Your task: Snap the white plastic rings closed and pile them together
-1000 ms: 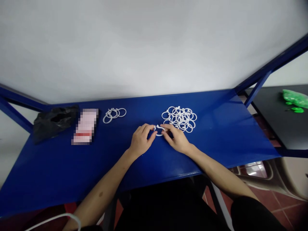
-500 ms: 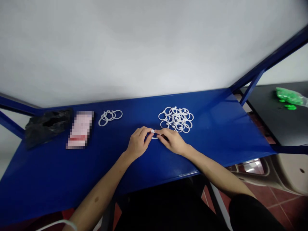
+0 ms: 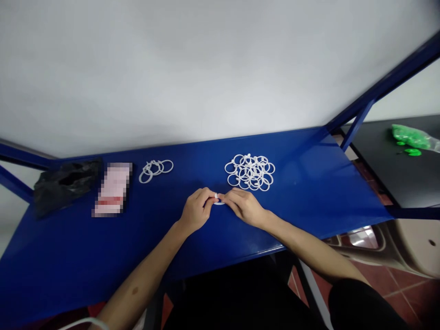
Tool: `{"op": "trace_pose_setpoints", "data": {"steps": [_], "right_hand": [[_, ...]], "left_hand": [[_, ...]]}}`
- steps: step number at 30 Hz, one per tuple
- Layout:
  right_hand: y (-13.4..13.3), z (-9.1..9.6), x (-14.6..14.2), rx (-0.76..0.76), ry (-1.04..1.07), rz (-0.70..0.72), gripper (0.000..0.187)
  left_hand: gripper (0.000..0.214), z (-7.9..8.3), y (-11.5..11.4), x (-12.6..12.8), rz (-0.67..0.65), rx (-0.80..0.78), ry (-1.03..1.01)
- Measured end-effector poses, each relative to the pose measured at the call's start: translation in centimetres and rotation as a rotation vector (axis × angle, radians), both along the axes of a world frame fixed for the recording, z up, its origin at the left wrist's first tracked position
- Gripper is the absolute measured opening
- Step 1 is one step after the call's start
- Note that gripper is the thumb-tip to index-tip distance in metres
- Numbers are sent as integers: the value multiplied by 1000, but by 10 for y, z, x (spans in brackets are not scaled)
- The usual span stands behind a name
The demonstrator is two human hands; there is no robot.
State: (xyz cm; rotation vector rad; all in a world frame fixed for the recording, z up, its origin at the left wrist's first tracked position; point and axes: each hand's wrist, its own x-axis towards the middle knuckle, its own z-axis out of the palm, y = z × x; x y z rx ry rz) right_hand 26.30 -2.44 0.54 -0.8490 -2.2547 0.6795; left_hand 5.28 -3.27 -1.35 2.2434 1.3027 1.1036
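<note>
Between both hands, low over the blue table (image 3: 213, 233), is a white plastic ring (image 3: 219, 203) with a small knob, like a curtain ring. My left hand (image 3: 198, 208) pinches its left side by the knob. From the other side my right hand (image 3: 244, 206) closes its fingers on the same ring; the fingertips hide most of it. Just beyond my right hand lies a heap of similar white rings (image 3: 252, 173), overlapping one another. A smaller group of white rings (image 3: 156, 168) rests farther off to the left.
At the far left of the table sit a crumpled black plastic bag (image 3: 65, 183) and a blurred-out pink and white flat item (image 3: 112, 188). Blue frame bars (image 3: 359, 123) rise at the right. Beyond them a black table (image 3: 405, 169) carries a bag of green pieces (image 3: 414, 136).
Both hands stay on the ring and have drawn slightly closer together, the fingers covering more of it. The view has shifted a little; the ring groups lie as before.
</note>
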Motion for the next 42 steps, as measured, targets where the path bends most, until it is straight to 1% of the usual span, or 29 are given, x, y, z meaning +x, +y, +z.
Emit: {"op": "trace_pose_setpoints", "data": {"steps": [4, 7, 11, 13, 14, 15, 19, 21, 23, 26, 30, 32, 35, 38, 42], "right_hand": [[1, -3, 1, 44, -10, 10, 26], [3, -6, 1, 35, 15, -2, 25], [7, -5, 1, 10, 13, -42, 24], [9, -2, 2, 21, 11, -84, 24], [10, 0, 3, 34, 11, -120, 24], [11, 1, 5, 49, 12, -162, 23], [19, 9, 18, 109, 8, -316, 20], [24, 13, 27, 134, 4, -395, 20], [30, 16, 37, 156, -14, -493, 20], [39, 20, 52, 178, -72, -642, 18], [47, 19, 70, 178, -161, -811, 18], [50, 18, 78, 161, -208, -879, 18], [52, 18, 88, 96, -269, -964, 15], [53, 20, 95, 7, -328, -1020, 13], [52, 23, 100, -101, -420, -1005, 11]], "left_hand": [[13, 3, 1, -1, -22, -17, -20], [13, 5, 3, -1, -30, -25, -16], [14, 5, 8, -4, -53, -3, 76], [15, 5, 13, -9, -31, 17, 144], [16, 6, 16, -14, 6, 26, 177], [18, 6, 20, -20, 90, 36, 197], [29, 6, 35, -49, 520, 35, 327], [36, 5, 39, -62, 642, -12, 397], [36, 3, 41, -69, 689, -64, 462], [28, 1, 40, -71, 692, -92, 534], [19, 0, 37, -68, 657, -32, 550], [17, 0, 36, -65, 627, -1, 546], [18, 0, 35, -61, 568, 32, 537], [20, 2, 35, -55, 482, 47, 497], [17, 6, 32, -45, 361, 69, 408]]}}
